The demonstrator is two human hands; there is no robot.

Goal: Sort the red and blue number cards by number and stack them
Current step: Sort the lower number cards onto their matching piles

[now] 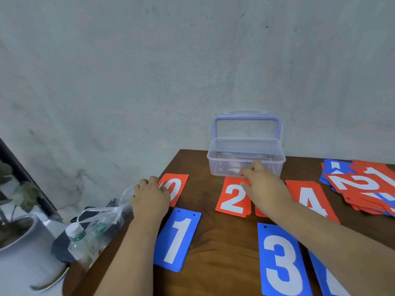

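"Looking at the surface first, what carries the cards?"

"A dark brown wooden worktop (224, 242), pushed against a bare grey-green wall (192, 71) with scuffs and stains. A clear plastic box (226, 167) stands at the worktop's far edge, its blue-rimmed lid (245, 127) tipped up against the wall."

"And the cards?"

"They lie flat in two rows. In the far row are a red 0 card (178, 186), a red 2 card (232, 200) topping a small stack, and a red 4 card (310, 199). In the near row are a blue 1 card (177, 238) and a blue 3 card (280, 263). A loose heap of red and blue cards (363, 189) sits at the far right."

"The hands?"

"The left hand (149, 199) rests on the red 0 card's left edge with its fingers bent down. Whether they grip the card, I cannot tell. The right hand (265, 189) reaches over the red 2 card, its fingers curled just before the box. I cannot tell whether they hold anything."

"Beyond the worktop?"

"Off its left side are a thin plastic bag (102, 212), a water bottle (79, 242) and a leafy plant in a grey pot (19, 231)."
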